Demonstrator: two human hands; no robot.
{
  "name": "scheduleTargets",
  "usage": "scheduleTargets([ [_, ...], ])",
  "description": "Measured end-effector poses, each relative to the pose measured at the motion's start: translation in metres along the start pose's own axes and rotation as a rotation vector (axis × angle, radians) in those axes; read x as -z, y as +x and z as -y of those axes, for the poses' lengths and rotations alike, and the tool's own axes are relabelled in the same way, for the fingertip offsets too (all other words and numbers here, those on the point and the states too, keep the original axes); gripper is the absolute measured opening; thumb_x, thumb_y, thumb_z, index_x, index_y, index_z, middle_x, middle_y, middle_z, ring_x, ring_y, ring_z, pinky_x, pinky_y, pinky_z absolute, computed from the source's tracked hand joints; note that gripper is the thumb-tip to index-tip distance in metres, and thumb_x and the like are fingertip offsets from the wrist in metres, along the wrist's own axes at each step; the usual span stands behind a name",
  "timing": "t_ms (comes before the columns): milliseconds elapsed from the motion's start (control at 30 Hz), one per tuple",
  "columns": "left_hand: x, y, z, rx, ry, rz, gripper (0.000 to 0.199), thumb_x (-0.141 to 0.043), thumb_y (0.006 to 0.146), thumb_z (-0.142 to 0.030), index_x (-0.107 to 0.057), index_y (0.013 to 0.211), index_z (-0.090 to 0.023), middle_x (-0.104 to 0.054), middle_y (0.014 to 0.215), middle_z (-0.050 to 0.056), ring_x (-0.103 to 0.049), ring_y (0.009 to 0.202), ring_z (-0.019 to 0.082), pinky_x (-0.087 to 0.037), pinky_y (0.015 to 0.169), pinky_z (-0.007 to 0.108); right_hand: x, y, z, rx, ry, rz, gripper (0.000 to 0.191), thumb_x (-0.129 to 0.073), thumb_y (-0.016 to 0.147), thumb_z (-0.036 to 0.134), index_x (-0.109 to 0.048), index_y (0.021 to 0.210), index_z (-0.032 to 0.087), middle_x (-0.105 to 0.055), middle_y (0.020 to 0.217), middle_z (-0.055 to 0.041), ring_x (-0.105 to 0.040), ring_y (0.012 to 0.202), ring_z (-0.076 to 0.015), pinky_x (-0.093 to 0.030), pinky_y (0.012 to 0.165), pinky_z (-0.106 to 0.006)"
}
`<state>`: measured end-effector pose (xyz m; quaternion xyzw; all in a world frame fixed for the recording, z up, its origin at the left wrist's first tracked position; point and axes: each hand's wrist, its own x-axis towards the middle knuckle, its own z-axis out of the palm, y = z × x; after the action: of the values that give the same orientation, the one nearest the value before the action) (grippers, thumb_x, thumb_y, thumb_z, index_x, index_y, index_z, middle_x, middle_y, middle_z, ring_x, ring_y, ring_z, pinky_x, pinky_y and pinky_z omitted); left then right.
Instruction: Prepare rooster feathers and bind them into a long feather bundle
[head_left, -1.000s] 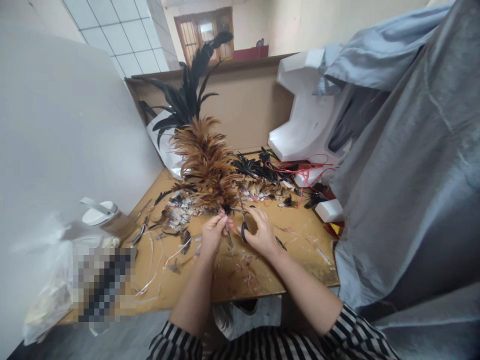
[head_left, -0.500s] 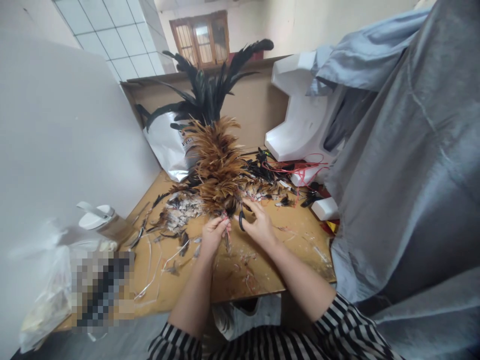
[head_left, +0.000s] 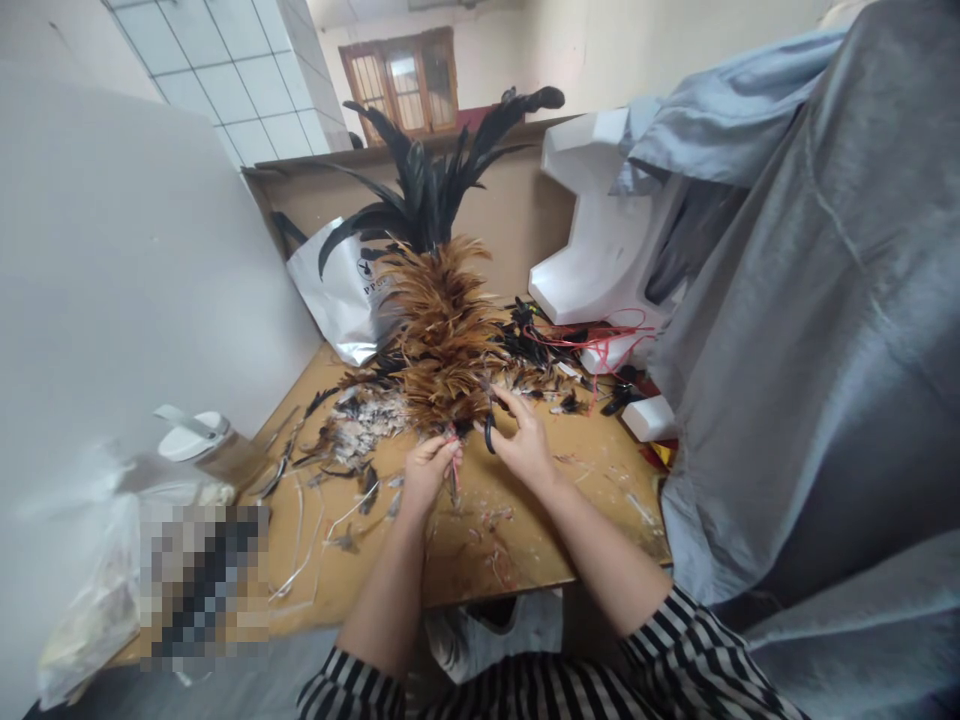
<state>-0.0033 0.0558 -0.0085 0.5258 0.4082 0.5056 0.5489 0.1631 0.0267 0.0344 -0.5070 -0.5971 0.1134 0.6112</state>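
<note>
A tall bundle of brown feathers topped with long black plumes, like a feather duster [head_left: 442, 320], stands up in front of me. My left hand [head_left: 429, 470] pinches its lower end, where pink-red string [head_left: 454, 462] wraps the stem. Black-handled scissors [head_left: 489, 432] are in my right hand [head_left: 525, 445], with the fingers around the loops. Their blades are mostly hidden against the lower brown feathers, beside the bundle's right edge.
Loose feathers and a pale feather pile [head_left: 367, 425] litter the wooden table [head_left: 525, 555]. A lidded jug [head_left: 199, 440] and a plastic bag [head_left: 97, 600] stand left. Behind are a silver bag [head_left: 337, 290], white foam [head_left: 577, 270] and red string [head_left: 619, 335]. Grey cloth [head_left: 817, 350] hangs right.
The feather bundle has swung slightly to the right at its top. My right hand with the scissors has shifted a little to the right; my left hand keeps its grip at the base.
</note>
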Motion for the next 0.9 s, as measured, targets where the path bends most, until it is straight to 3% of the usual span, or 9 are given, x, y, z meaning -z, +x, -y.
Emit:
scheduleTargets([
  [67, 0.000, 0.000, -0.001, 0.003, -0.009, -0.008, 0.027, -0.070, 0.063, -0.038, -0.065, 0.069, -0.012, -0.060, 0.058, 0.002, -0.050, 0.047, 0.007, -0.030, 0.041, 0.016, -0.001, -0.007, -0.004, -0.069, 0.031, 0.000, 0.053, -0.065, 0.069, 0.032, -0.053, 0.119, 0.021, -0.057, 0.119, -0.0098, -0.051, 0.111, -0.0228, -0.039, 0.096, -0.039],
  [167, 0.000, 0.000, -0.003, 0.012, -0.045, -0.031, 0.027, -0.071, 0.061, -0.037, -0.065, 0.071, -0.012, -0.060, 0.059, 0.001, -0.050, 0.048, 0.007, -0.030, 0.042, 0.016, -0.001, -0.025, -0.011, -0.281, 0.151, 0.034, 0.053, -0.065, 0.068, 0.035, -0.053, 0.117, 0.018, -0.059, 0.116, -0.0109, -0.055, 0.107, -0.0229, -0.039, 0.095, -0.041],
  [267, 0.000, 0.000, -0.003, 0.012, -0.066, -0.045, 0.026, -0.071, 0.062, -0.036, -0.065, 0.071, -0.012, -0.059, 0.058, 0.000, -0.048, 0.047, 0.006, -0.029, 0.042, 0.016, 0.002, -0.046, -0.012, -0.458, 0.291, 0.130, 0.051, -0.066, 0.067, 0.034, -0.054, 0.113, 0.017, -0.062, 0.111, -0.0102, -0.058, 0.103, -0.0218, -0.040, 0.096, -0.041],
  [367, 0.000, -0.001, -0.004, 0.013, -0.081, -0.036, 0.025, -0.071, 0.063, -0.035, -0.065, 0.070, -0.013, -0.059, 0.058, 0.000, -0.048, 0.047, 0.005, -0.029, 0.042, 0.015, 0.004, -0.059, -0.009, -0.523, 0.396, 0.238, 0.050, -0.068, 0.065, 0.032, -0.054, 0.111, 0.019, -0.063, 0.111, -0.0092, -0.059, 0.102, -0.0205, -0.040, 0.096, -0.040],
  [467, -0.002, -0.002, -0.006, 0.033, -0.098, -0.031, 0.025, -0.072, 0.060, -0.035, -0.065, 0.068, -0.012, -0.059, 0.059, 0.000, -0.050, 0.049, 0.006, -0.032, 0.044, 0.016, 0.002, -0.053, -0.006, -0.506, 0.418, 0.268, 0.050, -0.070, 0.064, 0.031, -0.055, 0.111, 0.020, -0.062, 0.112, -0.0083, -0.058, 0.104, -0.0201, -0.039, 0.097, -0.039],
  [600, -0.005, -0.004, -0.009, 0.060, -0.104, -0.041, 0.028, -0.074, 0.056, -0.035, -0.065, 0.070, -0.013, -0.060, 0.057, 0.001, -0.051, 0.048, 0.007, -0.034, 0.044, 0.016, -0.002, -0.018, 0.003, -0.403, 0.376, 0.186, 0.052, -0.069, 0.064, 0.031, -0.056, 0.112, 0.017, -0.063, 0.110, -0.0086, -0.057, 0.104, -0.0203, -0.041, 0.094, -0.037],
  [767, -0.005, -0.004, -0.010, 0.046, -0.079, -0.012, 0.026, -0.074, 0.058, -0.035, -0.064, 0.067, -0.012, -0.059, 0.056, 0.001, -0.049, 0.045, 0.006, -0.033, 0.042, 0.016, 0.000, 0.027, 0.019, -0.287, 0.400, 0.053, 0.053, -0.072, 0.061, 0.032, -0.059, 0.109, 0.015, -0.066, 0.096, -0.0076, -0.061, 0.086, -0.0186, -0.048, 0.079, -0.031],
  [900, -0.004, -0.003, -0.008, 0.042, -0.068, 0.010, 0.025, -0.073, 0.059, -0.035, -0.064, 0.066, -0.012, -0.059, 0.056, 0.001, -0.049, 0.046, 0.006, -0.033, 0.043, 0.016, 0.000, 0.036, 0.020, -0.297, 0.432, 0.058, 0.051, -0.071, 0.061, 0.033, -0.061, 0.108, 0.014, -0.066, 0.078, -0.0041, -0.059, 0.067, -0.0148, -0.048, 0.064, -0.027],
])
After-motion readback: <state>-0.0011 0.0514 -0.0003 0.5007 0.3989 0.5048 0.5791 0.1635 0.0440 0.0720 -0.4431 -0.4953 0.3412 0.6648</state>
